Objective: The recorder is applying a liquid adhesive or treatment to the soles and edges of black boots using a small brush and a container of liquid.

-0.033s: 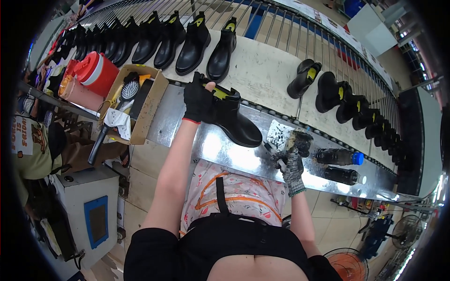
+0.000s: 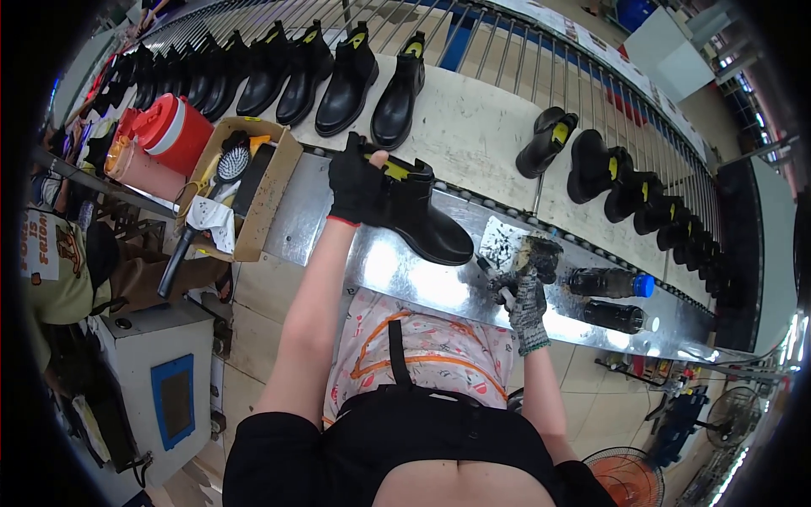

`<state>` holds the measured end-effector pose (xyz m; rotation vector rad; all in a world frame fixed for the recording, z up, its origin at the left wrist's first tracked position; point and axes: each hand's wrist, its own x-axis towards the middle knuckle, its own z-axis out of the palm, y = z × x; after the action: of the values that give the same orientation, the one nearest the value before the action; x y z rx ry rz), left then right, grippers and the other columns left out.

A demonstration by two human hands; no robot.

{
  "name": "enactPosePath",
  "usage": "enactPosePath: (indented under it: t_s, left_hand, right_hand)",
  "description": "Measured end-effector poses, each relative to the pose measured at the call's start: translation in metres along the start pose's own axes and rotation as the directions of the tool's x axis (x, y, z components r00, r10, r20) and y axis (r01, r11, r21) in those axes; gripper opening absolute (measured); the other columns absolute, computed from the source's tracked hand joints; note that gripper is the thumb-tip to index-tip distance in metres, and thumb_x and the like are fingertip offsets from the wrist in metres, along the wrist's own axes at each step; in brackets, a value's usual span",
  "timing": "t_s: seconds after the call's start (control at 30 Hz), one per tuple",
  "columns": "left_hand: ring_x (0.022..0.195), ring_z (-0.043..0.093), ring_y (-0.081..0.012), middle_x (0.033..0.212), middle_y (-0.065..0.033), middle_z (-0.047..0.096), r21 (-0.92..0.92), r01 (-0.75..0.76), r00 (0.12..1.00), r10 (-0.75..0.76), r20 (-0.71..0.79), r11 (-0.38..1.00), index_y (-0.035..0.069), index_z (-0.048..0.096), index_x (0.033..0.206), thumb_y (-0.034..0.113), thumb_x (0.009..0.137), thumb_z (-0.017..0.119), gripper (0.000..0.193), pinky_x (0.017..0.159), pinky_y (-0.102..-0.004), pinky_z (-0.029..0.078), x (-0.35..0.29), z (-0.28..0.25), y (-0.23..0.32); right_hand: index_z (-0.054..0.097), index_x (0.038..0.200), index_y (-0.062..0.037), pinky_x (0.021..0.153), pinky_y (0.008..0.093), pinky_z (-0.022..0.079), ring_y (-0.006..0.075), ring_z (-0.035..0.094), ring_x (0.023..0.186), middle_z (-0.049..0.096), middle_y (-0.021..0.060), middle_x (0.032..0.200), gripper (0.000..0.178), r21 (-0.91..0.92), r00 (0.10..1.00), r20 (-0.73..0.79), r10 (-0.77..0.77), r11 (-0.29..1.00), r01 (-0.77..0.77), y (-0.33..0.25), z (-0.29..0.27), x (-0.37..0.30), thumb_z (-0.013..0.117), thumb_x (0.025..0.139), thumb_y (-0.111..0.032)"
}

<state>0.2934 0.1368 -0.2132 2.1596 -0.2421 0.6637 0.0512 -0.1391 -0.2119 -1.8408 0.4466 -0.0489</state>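
Note:
A black ankle boot [image 2: 429, 230] with a yellow-green lining is tilted over the metal ledge, its toe pointing right and toward me. My left hand [image 2: 355, 184], in a black glove with a red cuff, is closed round the boot's upper part, thumb at the opening. Over the ledge's right part, my right hand [image 2: 525, 304] wears a grey, black-stained knit glove. Its fingers are curled round something small with a pale end that I cannot make out. Just beyond them are a dark, lumpy stained pad [image 2: 541, 258] and a white sheet spotted with black [image 2: 500, 241].
Rows of black boots [image 2: 348, 80] stand on a pale conveyor [image 2: 473, 110] across the far side. Two dark bottles, one blue-capped [image 2: 612, 282], lie right of my right hand. A cardboard box [image 2: 283, 182] with brushes, a red jug [image 2: 182, 127] and another person [image 2: 68, 270] are at left.

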Motion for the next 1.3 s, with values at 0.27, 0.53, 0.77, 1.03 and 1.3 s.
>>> enactPosePath:
  t_s: [0.27,0.53,0.77,1.03,1.3]
  left_hand:
    - [0.063,0.063,-0.0324,0.067,-0.0102,0.061,0.023,0.035,0.999,-0.036,0.035,0.999,0.008,0.053,0.090,0.059,0.069,0.069,0.057,0.054,-0.0391,0.047,-0.037,-0.047,0.070]
    - [0.048,0.058,-0.0196,0.055,-0.0028,0.051,0.082,0.134,0.982,-0.144,0.126,0.988,0.009,0.048,0.085,0.058,0.057,0.080,0.065,0.046,-0.0313,0.045,-0.087,-0.073,0.099]
    - [0.047,0.051,-0.0121,0.058,-0.0007,0.047,-0.061,0.377,0.880,-0.337,0.334,0.924,0.006,0.044,0.102,0.036,0.057,0.087,0.069,0.046,-0.0263,0.042,-0.113,-0.091,0.121]
    - [0.061,0.059,-0.0112,0.072,-0.0043,0.054,-0.237,0.558,0.764,-0.381,0.520,0.795,0.006,0.037,0.109,0.018,0.066,0.082,0.063,0.049,-0.0227,0.047,-0.135,-0.099,0.119]
    - [0.079,0.062,-0.0169,0.094,-0.0129,0.056,-0.306,0.886,0.453,-0.511,0.731,0.347,0.005,0.039,0.116,0.004,0.070,0.073,0.058,0.058,-0.0284,0.057,-0.151,-0.105,0.098]
  right_hand:
    - [0.064,0.096,-0.0033,0.071,0.0461,0.045,0.0339,0.060,0.077,0.064,0.0153,0.079,0.022,-0.661,0.856,-0.146,-0.496,0.693,0.289,0.054,-0.006,0.011,0.061,0.084,-0.021]
    - [0.071,0.081,-0.0087,0.068,0.0376,0.046,0.0274,0.061,0.071,0.068,0.0090,0.078,0.047,-0.323,0.995,-0.052,-0.086,0.944,0.065,-0.007,0.003,0.007,0.034,0.094,-0.035]
    - [0.070,0.085,-0.0058,0.066,0.0335,0.048,0.0227,0.063,0.068,0.069,0.0078,0.076,0.054,-0.254,0.982,-0.019,-0.187,0.951,0.176,-0.010,0.010,0.003,0.032,0.096,-0.043]
    - [0.069,0.083,-0.0013,0.064,0.0281,0.049,0.0156,0.062,0.066,0.068,0.0070,0.074,0.049,0.027,0.967,-0.007,-0.255,0.967,0.255,-0.027,0.024,-0.015,0.039,0.095,-0.039]
    - [0.069,0.081,-0.0044,0.070,0.0329,0.050,0.0247,0.066,0.075,0.068,0.0105,0.078,0.054,-0.318,0.918,0.148,-0.368,0.861,0.396,-0.046,0.026,-0.028,0.031,0.096,-0.040]
